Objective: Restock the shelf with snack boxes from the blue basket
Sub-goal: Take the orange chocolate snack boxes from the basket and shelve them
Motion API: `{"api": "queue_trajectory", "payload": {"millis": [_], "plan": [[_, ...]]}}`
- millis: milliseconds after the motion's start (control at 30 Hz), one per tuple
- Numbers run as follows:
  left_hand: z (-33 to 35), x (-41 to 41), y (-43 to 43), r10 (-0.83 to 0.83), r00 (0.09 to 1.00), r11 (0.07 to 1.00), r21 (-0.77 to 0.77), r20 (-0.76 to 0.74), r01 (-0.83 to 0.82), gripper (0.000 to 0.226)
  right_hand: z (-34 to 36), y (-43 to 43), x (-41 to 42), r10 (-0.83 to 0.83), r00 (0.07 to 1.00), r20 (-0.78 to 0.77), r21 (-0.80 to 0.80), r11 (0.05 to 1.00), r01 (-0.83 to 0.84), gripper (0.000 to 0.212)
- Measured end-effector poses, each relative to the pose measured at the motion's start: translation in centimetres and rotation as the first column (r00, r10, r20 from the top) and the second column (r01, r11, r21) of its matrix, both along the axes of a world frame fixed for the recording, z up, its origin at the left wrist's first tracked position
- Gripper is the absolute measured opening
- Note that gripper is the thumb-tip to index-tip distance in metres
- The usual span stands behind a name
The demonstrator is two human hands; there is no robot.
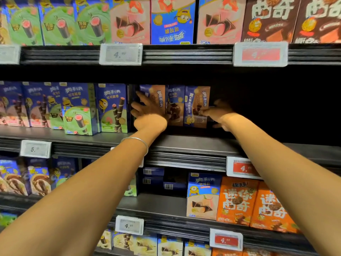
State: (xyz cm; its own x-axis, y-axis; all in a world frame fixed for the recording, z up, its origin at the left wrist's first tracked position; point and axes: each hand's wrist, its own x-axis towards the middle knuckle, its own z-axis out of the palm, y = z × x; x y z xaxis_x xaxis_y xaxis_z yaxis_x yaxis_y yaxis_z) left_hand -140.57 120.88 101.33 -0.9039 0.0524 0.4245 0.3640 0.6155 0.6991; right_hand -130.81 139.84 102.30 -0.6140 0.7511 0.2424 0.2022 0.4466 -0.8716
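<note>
Three upright blue-and-brown snack boxes (184,106) side by side, deep on the dark middle shelf (184,143).

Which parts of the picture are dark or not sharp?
Head view: the middle shelf recess right of the brown boxes is nearly black; the right hand is in shadow, the left hand lit; the red price tag is blurred and unreadable; edges bend from the wide lens.

brown snack boxes (196,106): 3 | orange boxes (238,200): 2 | red price tags (261,54): 3
</note>
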Motion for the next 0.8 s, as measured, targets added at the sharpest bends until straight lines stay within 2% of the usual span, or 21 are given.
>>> {"api": "queue_trajectory", "payload": {"millis": [133, 233, 333, 500, 600, 733, 800], "plan": [[-0.2, -1.1, 0.8, 0.056, 0.998, 0.998, -0.010, -0.024, -0.056, 0.122, 0.1, 0.5, -0.4, 0.055, 0.998, 0.012, -0.065, 0.996, -0.054, 0.038], [-0.3, -1.8, 1.0, 0.044, 0.998, 0.997, -0.054, -0.055, -0.047, 0.117, 0.4, 1.0, -0.3, 0.083, 0.997, 0.009, -0.085, 0.993, -0.082, 0.025], [-0.4, -2.4, 1.3, 0.146, 0.983, 0.988, -0.038, -0.107, -0.151, 0.113, 0.5, 1.3, -0.2, 0.098, 0.995, 0.002, -0.090, 0.991, -0.097, 0.025], [-0.4, -3.0, 1.4, 0.130, 0.984, 0.983, -0.116, -0.119, -0.143, 0.142, 0.2, 1.4, -0.3, 0.106, 0.994, -0.020, -0.086, 0.990, -0.108, 0.028], [-0.5, -2.9, 1.5, 0.123, 0.982, 0.983, -0.116, -0.141, -0.140, 0.142, -0.2, 1.2, -0.4, 0.088, 0.996, -0.026, -0.055, 0.994, -0.090, 0.025], [-0.3, -3.1, 1.0, 0.069, 0.982, 0.962, -0.247, -0.173, -0.111, 0.145, -0.7, 1.1, -0.5, 0.057, 0.997, -0.051, 0.019, 0.998, -0.056, 0.025], [-0.3, -3.1, 0.9, 0.053, 0.984, 0.959, -0.266, -0.170, -0.098, 0.141, -0.8, 1.1, -0.5, 0.038, 0.998, -0.040, 0.058, 0.998, -0.036, 0.025]]}}
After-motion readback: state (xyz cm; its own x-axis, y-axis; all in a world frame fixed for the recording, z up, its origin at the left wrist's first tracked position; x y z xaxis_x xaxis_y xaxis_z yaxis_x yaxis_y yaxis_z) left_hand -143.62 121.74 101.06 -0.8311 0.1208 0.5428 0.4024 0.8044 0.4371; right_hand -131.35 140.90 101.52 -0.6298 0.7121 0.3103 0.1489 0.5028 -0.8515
